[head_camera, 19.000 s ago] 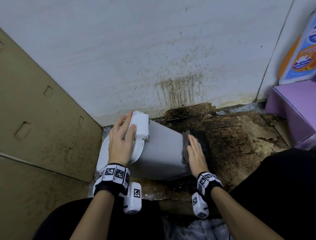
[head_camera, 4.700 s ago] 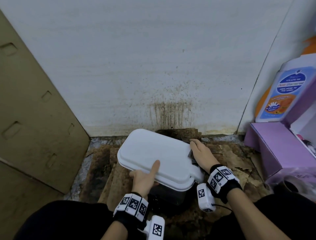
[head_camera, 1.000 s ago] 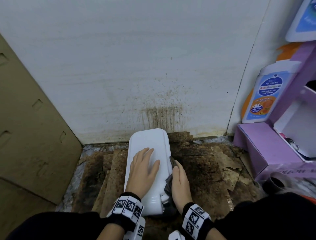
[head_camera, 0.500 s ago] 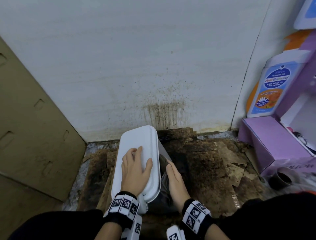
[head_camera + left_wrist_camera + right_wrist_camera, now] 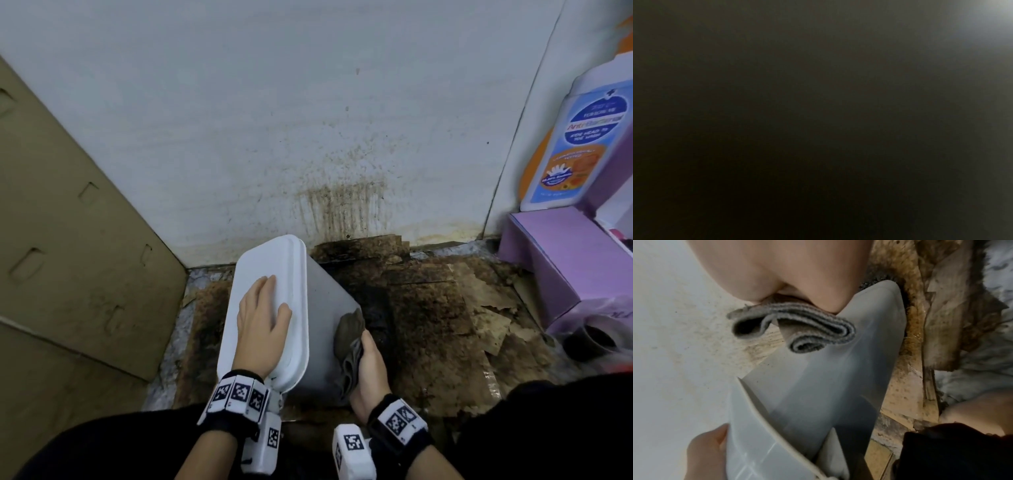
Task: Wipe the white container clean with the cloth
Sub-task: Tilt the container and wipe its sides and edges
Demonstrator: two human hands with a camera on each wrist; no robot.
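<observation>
The white container [image 5: 325, 308] stands tipped to the left on the floor, its lid [image 5: 270, 267] facing up and left. My left hand [image 5: 262, 318] lies flat on the lid with straight fingers. My right hand [image 5: 368, 363] holds a bunched grey-brown cloth [image 5: 349, 329] against the container's right side wall, near its bottom edge. In the right wrist view the folded cloth [image 5: 797, 326] is squeezed between my palm [image 5: 777, 272] and the grey wall [image 5: 838, 369], and fingers of my left hand [image 5: 705, 447] show at the lid's rim [image 5: 756, 434]. The left wrist view is dark.
Soggy, brown-stained cardboard [image 5: 438, 308] covers the floor below a stained white wall [image 5: 342, 205]. A large cardboard box [image 5: 68, 257] stands to the left. On the right are a purple box [image 5: 565, 260], a blue-labelled bottle [image 5: 582, 144] and a dark round cup [image 5: 589, 339]. My black-clad knees fill the bottom.
The container has tipped further left, showing more of its right wall. My right hand with the cloth now sits lower on that wall. My left hand stays on the lid.
</observation>
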